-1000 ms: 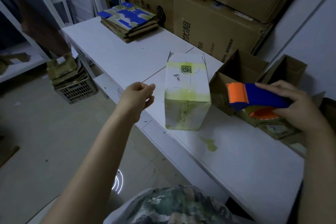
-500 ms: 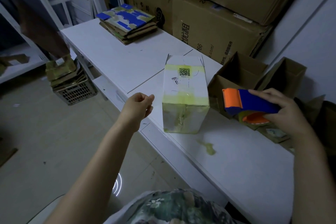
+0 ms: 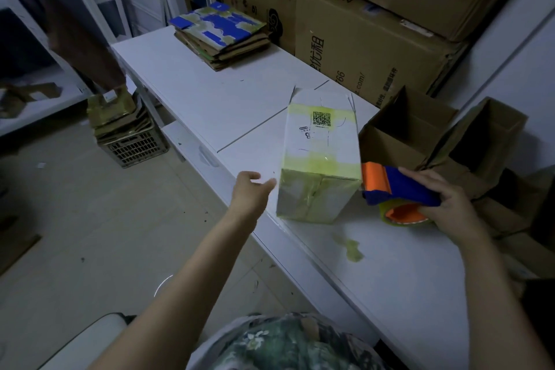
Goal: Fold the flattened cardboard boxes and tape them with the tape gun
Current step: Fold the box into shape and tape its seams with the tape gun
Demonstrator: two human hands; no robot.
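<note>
A folded white box (image 3: 321,156) with yellowish tape bands and a QR label stands on the white table (image 3: 216,99), near its front edge. My left hand (image 3: 250,191) hovers just left of the box's lower corner, fingers relaxed, holding nothing. My right hand (image 3: 444,204) grips the blue and orange tape gun (image 3: 396,189), whose orange end is right beside the box's right side. A stack of flattened cardboard boxes (image 3: 222,33) lies at the table's far left end.
Two open brown boxes (image 3: 411,129) stand right of the white box. Large brown cartons (image 3: 375,39) line the wall behind. A scrap of tape (image 3: 353,249) lies on the table's front. A crate with cardboard (image 3: 129,135) sits on the floor at left.
My right hand has brought the tape gun leftward and down to the box's right side. My left hand has opened from loosely curled and moved closer to the box.
</note>
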